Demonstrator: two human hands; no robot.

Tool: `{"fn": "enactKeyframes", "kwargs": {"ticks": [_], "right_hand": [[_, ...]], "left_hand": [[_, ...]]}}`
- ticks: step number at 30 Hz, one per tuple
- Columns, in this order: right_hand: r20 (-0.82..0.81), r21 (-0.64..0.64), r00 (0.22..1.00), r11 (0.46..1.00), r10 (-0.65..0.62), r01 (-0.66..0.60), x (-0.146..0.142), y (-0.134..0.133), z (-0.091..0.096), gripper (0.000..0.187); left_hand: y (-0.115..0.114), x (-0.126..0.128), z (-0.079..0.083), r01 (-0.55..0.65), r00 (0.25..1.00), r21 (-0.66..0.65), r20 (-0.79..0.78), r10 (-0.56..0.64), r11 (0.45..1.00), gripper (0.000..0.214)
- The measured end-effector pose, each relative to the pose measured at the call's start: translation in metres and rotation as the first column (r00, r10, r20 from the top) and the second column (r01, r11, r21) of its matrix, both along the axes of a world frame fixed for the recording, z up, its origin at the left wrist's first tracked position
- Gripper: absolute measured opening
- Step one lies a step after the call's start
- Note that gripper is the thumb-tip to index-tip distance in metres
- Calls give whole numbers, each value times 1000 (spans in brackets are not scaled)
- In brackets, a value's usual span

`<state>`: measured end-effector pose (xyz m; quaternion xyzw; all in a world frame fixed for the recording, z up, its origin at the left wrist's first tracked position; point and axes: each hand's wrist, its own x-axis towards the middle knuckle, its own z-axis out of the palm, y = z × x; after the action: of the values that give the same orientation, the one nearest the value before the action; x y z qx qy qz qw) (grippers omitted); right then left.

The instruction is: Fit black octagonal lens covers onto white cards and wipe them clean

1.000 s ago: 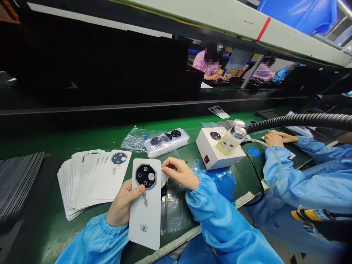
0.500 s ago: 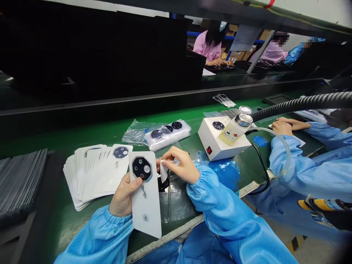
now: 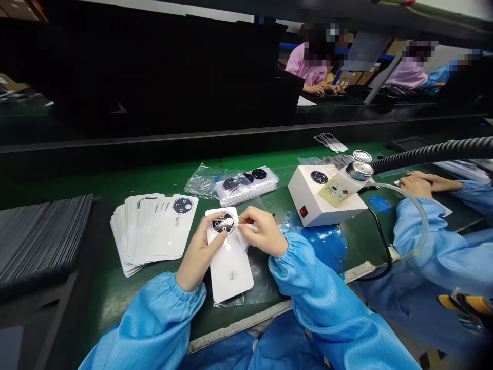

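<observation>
Phone back (image 3: 230, 272), one, white: left hand (image 3: 199, 253) fingers clamped on camera ring (image 3: 223, 223); right hand (image 3: 262, 232) fingers pinching one wipe (image 3: 246, 229).

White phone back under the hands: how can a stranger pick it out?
On the green bench, left of the white box, the right hand and left hand meet over one white phone back. Unlike the fanned stack, it has the left hand on its camera ring.

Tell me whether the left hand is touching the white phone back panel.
Touching: the head view shows the left hand with its fingers lying on the white phone back panel near its top.
</observation>
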<state>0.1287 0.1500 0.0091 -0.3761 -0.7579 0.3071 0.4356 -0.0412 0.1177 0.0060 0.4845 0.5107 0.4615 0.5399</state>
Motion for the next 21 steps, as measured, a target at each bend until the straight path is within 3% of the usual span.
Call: {"fn": "enactKeyframes", "kwargs": {"ticks": [3, 9, 16, 21], "right_hand": [[34, 34, 999, 999, 30, -31, -3, -2, -1, 6], [84, 92, 995, 993, 62, -70, -7, -5, -3, 6], [224, 221, 974, 974, 6, -57, -9, -8, -4, 8], [235, 446, 972, 885, 27, -132, -11, -12, -1, 16]], "left_hand": [[0, -1, -3, 96, 985, 37, -146, -90, 995, 22], [0, -2, -4, 164, 935, 79, -329, -130, 983, 21], [0, -2, -4, 150, 935, 59, -334, -122, 987, 20], [1, 3, -8, 127, 940, 5, -319, -118, 992, 21]]}}
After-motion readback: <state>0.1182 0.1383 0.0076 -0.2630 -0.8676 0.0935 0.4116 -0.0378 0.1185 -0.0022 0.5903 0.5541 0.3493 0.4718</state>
